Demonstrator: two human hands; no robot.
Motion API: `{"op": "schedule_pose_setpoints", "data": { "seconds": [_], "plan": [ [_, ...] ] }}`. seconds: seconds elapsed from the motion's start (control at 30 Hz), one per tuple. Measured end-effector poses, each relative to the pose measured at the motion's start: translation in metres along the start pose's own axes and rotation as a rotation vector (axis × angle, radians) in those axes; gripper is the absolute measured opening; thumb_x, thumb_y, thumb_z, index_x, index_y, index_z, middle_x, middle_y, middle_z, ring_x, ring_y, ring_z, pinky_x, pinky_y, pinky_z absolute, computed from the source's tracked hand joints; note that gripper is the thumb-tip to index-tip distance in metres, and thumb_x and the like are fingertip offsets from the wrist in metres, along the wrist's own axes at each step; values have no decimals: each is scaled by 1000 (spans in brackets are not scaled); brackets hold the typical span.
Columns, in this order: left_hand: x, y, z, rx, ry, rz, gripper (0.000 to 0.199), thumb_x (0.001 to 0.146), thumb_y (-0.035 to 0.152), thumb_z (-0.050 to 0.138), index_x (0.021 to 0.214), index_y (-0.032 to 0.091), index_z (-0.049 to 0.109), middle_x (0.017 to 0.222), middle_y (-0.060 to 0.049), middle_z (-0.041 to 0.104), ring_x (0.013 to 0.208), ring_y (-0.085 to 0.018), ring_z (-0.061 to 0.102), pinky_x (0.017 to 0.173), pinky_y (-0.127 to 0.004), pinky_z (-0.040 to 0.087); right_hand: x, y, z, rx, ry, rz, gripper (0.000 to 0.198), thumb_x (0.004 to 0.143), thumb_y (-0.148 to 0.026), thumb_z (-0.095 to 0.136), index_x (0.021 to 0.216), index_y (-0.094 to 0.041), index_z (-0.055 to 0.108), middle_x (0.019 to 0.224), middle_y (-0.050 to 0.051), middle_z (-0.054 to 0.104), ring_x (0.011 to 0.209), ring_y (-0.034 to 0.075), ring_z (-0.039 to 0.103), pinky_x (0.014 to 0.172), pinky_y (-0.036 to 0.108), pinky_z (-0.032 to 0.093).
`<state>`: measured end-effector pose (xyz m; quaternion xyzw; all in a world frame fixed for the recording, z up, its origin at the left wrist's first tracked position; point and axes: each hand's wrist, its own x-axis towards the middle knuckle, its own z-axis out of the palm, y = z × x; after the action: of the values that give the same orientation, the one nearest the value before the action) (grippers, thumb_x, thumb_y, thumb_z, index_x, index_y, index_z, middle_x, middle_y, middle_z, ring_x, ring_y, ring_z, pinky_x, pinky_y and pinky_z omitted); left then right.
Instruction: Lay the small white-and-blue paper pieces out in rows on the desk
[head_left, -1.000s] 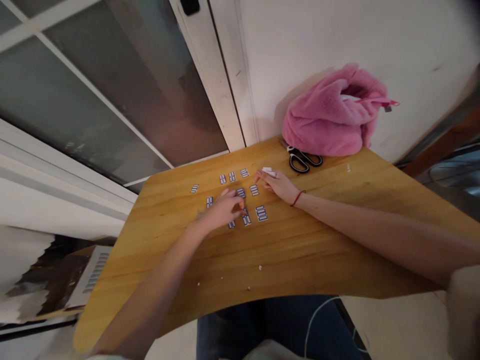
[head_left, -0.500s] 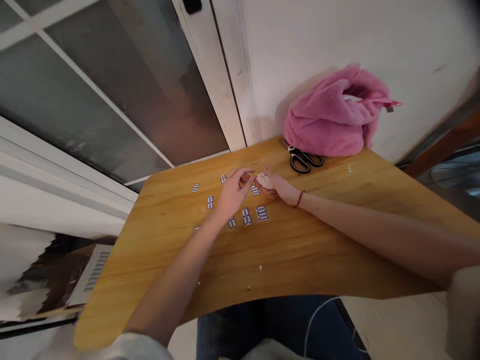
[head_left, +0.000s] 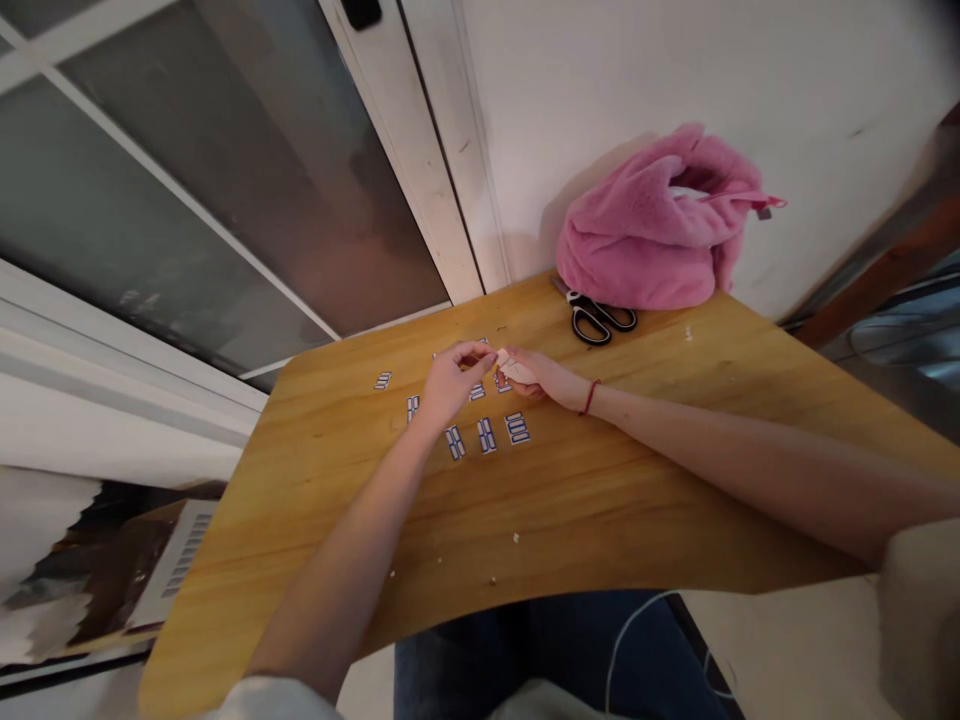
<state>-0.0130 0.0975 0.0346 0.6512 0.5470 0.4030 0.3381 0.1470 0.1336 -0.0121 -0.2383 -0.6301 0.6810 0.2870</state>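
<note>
Over the far middle of the table, my right hand [head_left: 553, 382] is closed round a white, crumpled-looking wad [head_left: 514, 368], perhaps paper. My left hand [head_left: 452, 382] is just left of it, thumb and forefinger pinched together at the wad's edge; anything between those fingertips is too small to make out. Beneath and around the hands lie several small white pieces with blue outlines, spaced in loose rows. Among them are one nearest the front [head_left: 486, 435], one on the right [head_left: 517, 428] and one at far left [head_left: 382, 381]. My hands partly hide others.
Black-handled scissors [head_left: 594, 318] lie at the back of the wooden table [head_left: 600, 500], beside a pink plush bag [head_left: 649, 235] against the wall. Small white scraps [head_left: 516, 538] are scattered near the front edge. A box [head_left: 169, 570] stands below at left.
My left fingers have closed in to the white wad and now meet it. The whole view has shifted slightly, moving things a little leftward.
</note>
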Motion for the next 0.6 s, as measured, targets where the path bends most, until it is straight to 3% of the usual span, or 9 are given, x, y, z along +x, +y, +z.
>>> {"op": "schedule_pose_setpoints", "data": {
  "seconds": [0.1,0.2,0.3,0.33,0.43,0.5,0.6],
  "plan": [
    [-13,0,-16,-30,57,-56,18,76,35,62,81,18,65,70,1,61,61,-10,53,59,-24,42,-3,0,0,-25,-10,-8,54,95,-50,22,77,-12,56,40,-7,25,36,6,16,36,20,12],
    [-43,0,-40,115,145,-16,17,79,35,60,83,19,64,78,-1,64,69,-12,56,64,-25,44,-4,2,-1,-36,-8,-20,56,93,-55,25,78,-12,57,41,-7,26,36,6,18,36,20,13],
    [-84,-9,-61,451,370,187,11,83,28,58,82,19,62,82,-1,62,72,-12,55,68,-26,46,-3,3,-2,-31,8,-31,57,91,-59,26,79,-12,57,41,-7,26,36,6,17,35,19,13],
    [-98,-14,-66,568,383,269,8,83,25,57,82,19,62,81,-2,61,74,-13,55,69,-27,46,-3,3,-2,-27,14,-33,57,91,-60,27,79,-12,56,41,-8,25,36,6,17,35,19,13],
    [-128,-31,-72,833,195,427,7,84,19,55,86,19,61,85,-3,62,82,-16,56,77,-30,47,-3,3,-2,-16,28,-33,56,90,-61,29,81,-13,56,42,-8,25,36,6,17,35,19,14],
    [-139,-40,-71,942,76,444,9,86,18,53,88,20,61,87,-4,62,85,-17,55,79,-31,47,-3,4,-2,-6,35,-32,54,90,-60,31,82,-13,56,42,-8,25,36,6,17,35,18,14],
    [-143,-47,-69,1015,31,411,11,87,19,51,88,19,61,89,-5,61,86,-18,53,81,-32,47,-3,4,-2,2,33,-27,53,89,-60,32,82,-13,57,42,-8,26,36,6,17,35,18,14]
  ]
}}
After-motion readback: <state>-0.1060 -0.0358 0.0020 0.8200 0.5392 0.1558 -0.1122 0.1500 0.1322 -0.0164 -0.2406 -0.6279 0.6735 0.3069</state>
